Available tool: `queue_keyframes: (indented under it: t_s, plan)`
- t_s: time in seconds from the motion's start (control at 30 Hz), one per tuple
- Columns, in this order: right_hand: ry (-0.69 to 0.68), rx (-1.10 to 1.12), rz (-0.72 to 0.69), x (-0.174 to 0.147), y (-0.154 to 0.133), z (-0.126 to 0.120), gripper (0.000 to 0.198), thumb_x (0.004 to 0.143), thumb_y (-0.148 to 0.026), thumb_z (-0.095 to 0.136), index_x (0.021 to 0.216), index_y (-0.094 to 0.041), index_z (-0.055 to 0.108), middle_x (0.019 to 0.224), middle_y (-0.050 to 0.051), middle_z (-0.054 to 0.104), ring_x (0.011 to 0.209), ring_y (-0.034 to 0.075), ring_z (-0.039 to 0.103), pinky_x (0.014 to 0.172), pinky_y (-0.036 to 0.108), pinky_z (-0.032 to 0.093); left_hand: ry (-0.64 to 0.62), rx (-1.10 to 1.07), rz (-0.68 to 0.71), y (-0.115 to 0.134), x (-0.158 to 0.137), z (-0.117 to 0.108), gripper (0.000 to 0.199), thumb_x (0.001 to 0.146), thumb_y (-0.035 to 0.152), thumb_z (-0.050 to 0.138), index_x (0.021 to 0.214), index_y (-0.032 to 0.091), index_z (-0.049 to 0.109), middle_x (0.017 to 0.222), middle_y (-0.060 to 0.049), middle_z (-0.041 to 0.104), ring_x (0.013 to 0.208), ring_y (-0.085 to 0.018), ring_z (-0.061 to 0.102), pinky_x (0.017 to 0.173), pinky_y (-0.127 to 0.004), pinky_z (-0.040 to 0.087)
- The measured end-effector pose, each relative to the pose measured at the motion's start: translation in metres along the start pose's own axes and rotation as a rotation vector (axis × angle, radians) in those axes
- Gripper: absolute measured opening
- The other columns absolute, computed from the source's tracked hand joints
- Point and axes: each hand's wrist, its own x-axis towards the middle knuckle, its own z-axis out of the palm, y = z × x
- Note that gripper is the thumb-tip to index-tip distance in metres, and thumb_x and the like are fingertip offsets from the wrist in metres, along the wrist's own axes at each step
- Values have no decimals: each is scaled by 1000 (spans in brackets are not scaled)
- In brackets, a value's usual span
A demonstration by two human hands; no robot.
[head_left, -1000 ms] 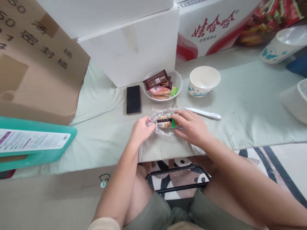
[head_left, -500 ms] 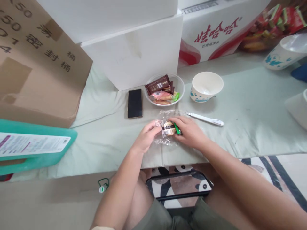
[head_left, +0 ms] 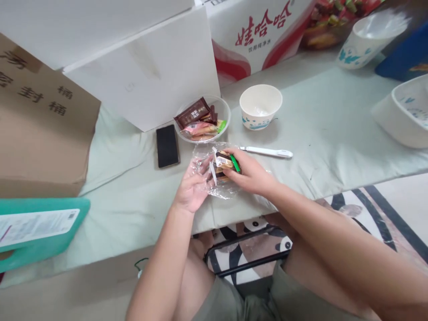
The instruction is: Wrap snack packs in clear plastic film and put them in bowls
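My right hand (head_left: pixel 252 174) grips a small bundle of wrapped snacks (head_left: pixel 221 166), brown and pale yellow with a white barcode label and a bright green strip. A crumpled clear plastic bag (head_left: pixel 224 191) surrounds the bundle. The fingers of my left hand (head_left: pixel 194 185) curl at the bag's left side, partly behind the film, and hold it. How much of the bundle lies inside the bag I cannot tell. Just beyond my hands, a clear plastic bowl (head_left: pixel 228 127) contains brown sachets (head_left: pixel 192 113) and pink-wrapped snack sticks (head_left: pixel 200 129).
A phone (head_left: pixel 167 146) lies left of the bowl. A white-handled knife or cutter (head_left: pixel 267 152) rests beyond my right hand, near a paper bowl (head_left: pixel 261 104). White boxes (head_left: pixel 147 71) line the back; a cardboard carton (head_left: pixel 43 142) and green container (head_left: pixel 78 218) stand left.
My view has shifted, so the table things appear further left. My left hand has turned palm-up with its fingers behind the bag. The snack bundle has tilted and shows more of its side.
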Motion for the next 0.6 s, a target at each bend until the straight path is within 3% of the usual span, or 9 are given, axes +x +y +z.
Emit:
queue_keyframes:
  t_s: [0.13, 0.3, 0.43, 0.6]
  plan:
    - [13, -7, 58, 3, -2, -4, 47, 91, -33, 51, 135, -17, 55, 132, 18, 67, 119, 32, 64, 102, 51, 51, -20, -60, -57, 1, 0, 4, 65, 46, 6, 54, 106, 28, 64, 123, -3, 74, 103, -20, 72, 93, -41, 59]
    - [77, -26, 37, 3, 4, -6, 54, 92, -25, 47, 145, -20, 47, 143, 15, 62, 128, 30, 61, 107, 52, 48, -81, -52, -41, -2, 6, 7, 66, 49, 14, 52, 112, 25, 67, 124, -9, 73, 116, -28, 69, 107, -53, 53]
    - [32, -28, -7, -2, 5, -6, 59, 89, -18, 46, 148, -21, 45, 145, 15, 59, 133, 29, 57, 113, 52, 45, -56, -14, -93, -4, 7, 9, 59, 56, 13, 57, 113, 25, 69, 119, -8, 74, 109, -26, 70, 95, -46, 59]
    - [-92, -67, -36, -8, -1, -9, 66, 89, -32, 60, 151, -19, 42, 148, 19, 52, 133, 33, 55, 112, 55, 45, -92, -66, -136, -1, 4, 11, 66, 57, 7, 58, 120, 25, 67, 122, -7, 73, 102, -23, 71, 75, -34, 60]
